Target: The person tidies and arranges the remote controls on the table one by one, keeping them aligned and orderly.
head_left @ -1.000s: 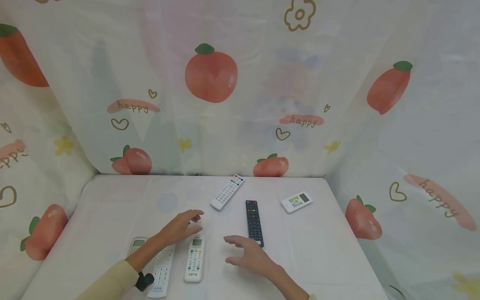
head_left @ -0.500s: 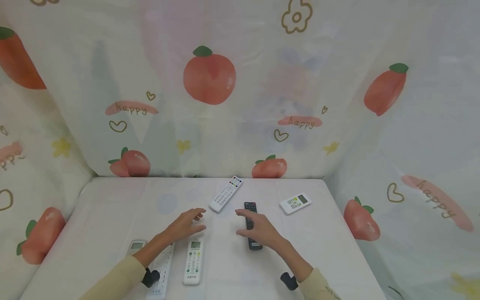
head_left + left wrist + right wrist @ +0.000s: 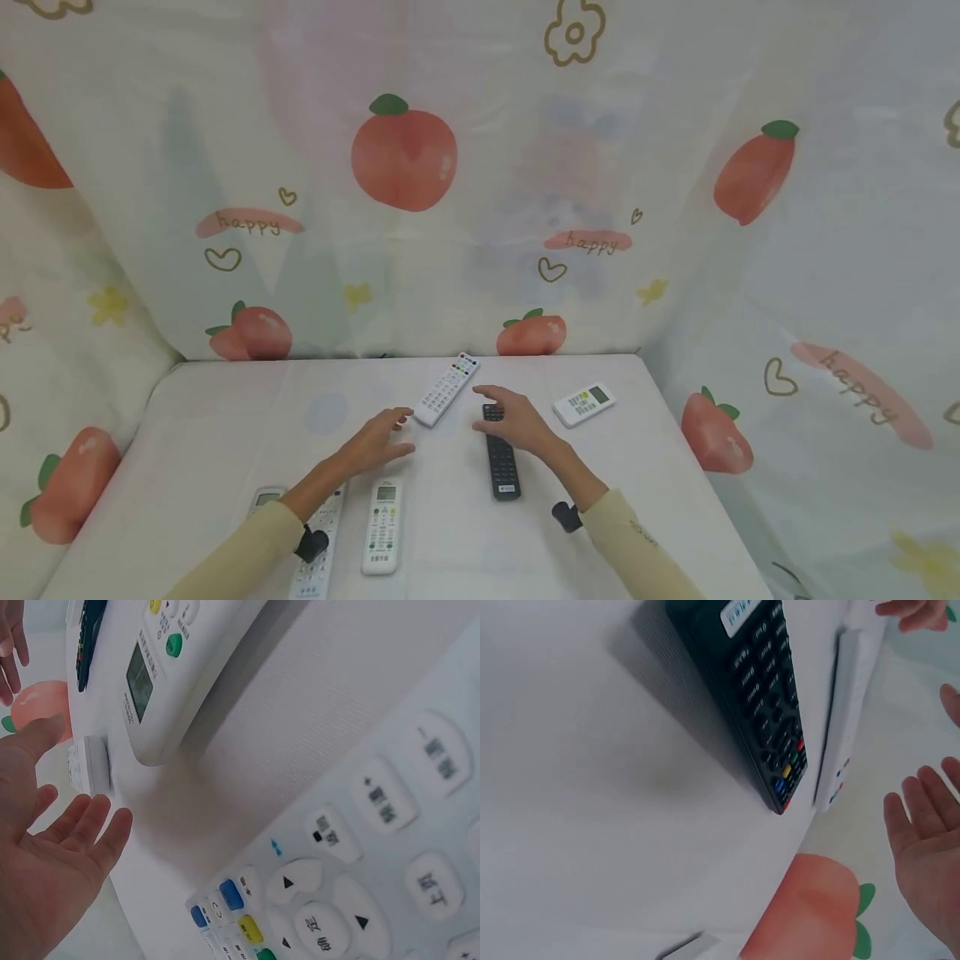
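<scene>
My left hand [image 3: 375, 442] hovers over the table with relaxed fingers, holding nothing; its fingertips are close to the lower end of a white remote control [image 3: 447, 389] with coloured buttons, which lies slanted at the back. My right hand [image 3: 517, 419], also holding nothing, is spread above the upper part of a black remote control [image 3: 502, 467] and partly covers it in the head view. In the right wrist view the fingers [image 3: 922, 806] are extended, clear of the black remote. The left wrist view has the left hand [image 3: 52, 862] with fingers apart, beyond a white remote with a small screen [image 3: 141, 682].
A small white air-conditioner remote [image 3: 584, 405] lies at the back right. At the front left are a white remote with a screen [image 3: 382, 529], a long white remote [image 3: 318, 571] and another one [image 3: 267, 495], partly hidden by the left arm. Fruit-printed cloth walls [image 3: 450, 283] enclose the table.
My right hand has moved forward and slightly right, to above the black remote's upper part. My left hand has shifted only a little. The head view has turned slightly right.
</scene>
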Tool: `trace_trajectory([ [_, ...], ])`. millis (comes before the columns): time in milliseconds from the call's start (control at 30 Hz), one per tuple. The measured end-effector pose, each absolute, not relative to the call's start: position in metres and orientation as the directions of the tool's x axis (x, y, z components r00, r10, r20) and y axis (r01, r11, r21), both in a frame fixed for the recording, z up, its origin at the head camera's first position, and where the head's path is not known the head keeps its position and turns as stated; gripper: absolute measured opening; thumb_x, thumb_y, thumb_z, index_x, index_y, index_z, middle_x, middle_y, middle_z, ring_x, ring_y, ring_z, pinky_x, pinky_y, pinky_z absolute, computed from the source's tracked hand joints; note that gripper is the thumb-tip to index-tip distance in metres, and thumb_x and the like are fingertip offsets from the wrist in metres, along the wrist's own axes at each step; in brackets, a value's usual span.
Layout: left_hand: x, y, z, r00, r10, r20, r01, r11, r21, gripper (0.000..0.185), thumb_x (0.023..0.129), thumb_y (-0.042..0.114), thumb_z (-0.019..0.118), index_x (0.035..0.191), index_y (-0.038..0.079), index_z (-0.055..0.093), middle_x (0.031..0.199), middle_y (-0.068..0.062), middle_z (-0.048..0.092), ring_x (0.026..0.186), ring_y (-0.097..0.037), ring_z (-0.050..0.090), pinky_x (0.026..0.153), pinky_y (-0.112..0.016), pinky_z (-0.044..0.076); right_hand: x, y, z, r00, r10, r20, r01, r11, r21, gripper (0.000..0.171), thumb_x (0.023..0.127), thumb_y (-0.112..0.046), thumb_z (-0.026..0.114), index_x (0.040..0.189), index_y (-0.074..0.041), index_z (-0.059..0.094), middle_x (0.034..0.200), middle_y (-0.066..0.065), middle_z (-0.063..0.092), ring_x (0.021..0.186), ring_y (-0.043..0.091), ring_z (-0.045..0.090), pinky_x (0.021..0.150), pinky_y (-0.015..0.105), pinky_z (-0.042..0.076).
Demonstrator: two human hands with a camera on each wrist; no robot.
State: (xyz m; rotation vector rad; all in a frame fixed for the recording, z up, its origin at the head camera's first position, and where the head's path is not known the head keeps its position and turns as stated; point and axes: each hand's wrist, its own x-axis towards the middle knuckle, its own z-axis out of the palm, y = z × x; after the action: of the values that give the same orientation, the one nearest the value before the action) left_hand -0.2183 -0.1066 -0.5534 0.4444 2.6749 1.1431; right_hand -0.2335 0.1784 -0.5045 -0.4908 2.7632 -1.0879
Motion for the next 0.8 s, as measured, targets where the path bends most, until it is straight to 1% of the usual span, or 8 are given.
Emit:
trace_trajectory([
  [133,-0.221,-0.105,-0.556,-0.932,0.355,-0.075,0.198,0.671,0.714,0.067,0.089,0.020,0.077,0.146,0.008,0.045,0.133,-0.013,0.056,0.122,-0.030,0.055,0.099,-0.046,0.047,-0.252,0.182,-0.507,-0.940,-0.342,-0.006,-0.245,0.685,-0.686,0.063,0.086,-0.021,0.080,0.143,-0.011,0.054,0.144,0.009,0.054,0.130,0.031,0.051,0.104,0.044,0.045],
  [233,-0.224,-0.103,-0.558,-0.929,0.363,-0.075,0.208,0.676,0.707,0.068,0.089,0.020,0.077,0.147,0.007,0.044,0.134,-0.014,0.055,0.122,-0.031,0.054,0.099,-0.046,0.047,-0.263,0.184,-0.512,-0.939,-0.345,-0.012,-0.248,0.698,-0.672,0.064,0.086,-0.021,0.080,0.143,-0.010,0.053,0.145,0.008,0.053,0.132,0.028,0.049,0.106,0.042,0.043],
  [433,-0.230,-0.103,-0.560,-0.926,0.369,-0.076,0.209,0.670,0.712,0.070,0.090,0.020,0.077,0.149,0.006,0.041,0.138,-0.017,0.051,0.124,-0.033,0.053,0.100,-0.048,0.046,-0.279,0.183,-0.527,-0.938,-0.342,-0.056,-0.229,0.732,-0.642,0.067,0.086,-0.024,0.081,0.144,-0.010,0.052,0.146,0.009,0.052,0.133,0.030,0.048,0.106,0.044,0.042],
  [633,-0.236,-0.104,-0.565,-0.928,0.358,-0.105,0.183,0.684,0.706,0.071,0.091,0.023,0.076,0.150,0.009,0.041,0.139,-0.016,0.051,0.126,-0.032,0.052,0.101,-0.047,0.045,-0.289,0.179,-0.546,-0.951,-0.287,-0.114,-0.157,0.766,-0.623,0.069,0.086,-0.027,0.080,0.145,-0.009,0.050,0.146,0.012,0.051,0.133,0.031,0.048,0.107,0.046,0.040],
  [800,-0.242,-0.103,-0.566,-0.922,0.361,-0.141,0.164,0.692,0.703,0.073,0.090,0.025,0.076,0.151,0.008,0.039,0.140,-0.017,0.051,0.127,-0.033,0.051,0.102,-0.048,0.045,-0.294,0.176,-0.557,-0.965,-0.214,-0.153,-0.079,0.791,-0.607,0.071,0.086,-0.027,0.080,0.147,-0.008,0.048,0.144,0.013,0.052,0.134,0.030,0.047,0.110,0.044,0.038],
])
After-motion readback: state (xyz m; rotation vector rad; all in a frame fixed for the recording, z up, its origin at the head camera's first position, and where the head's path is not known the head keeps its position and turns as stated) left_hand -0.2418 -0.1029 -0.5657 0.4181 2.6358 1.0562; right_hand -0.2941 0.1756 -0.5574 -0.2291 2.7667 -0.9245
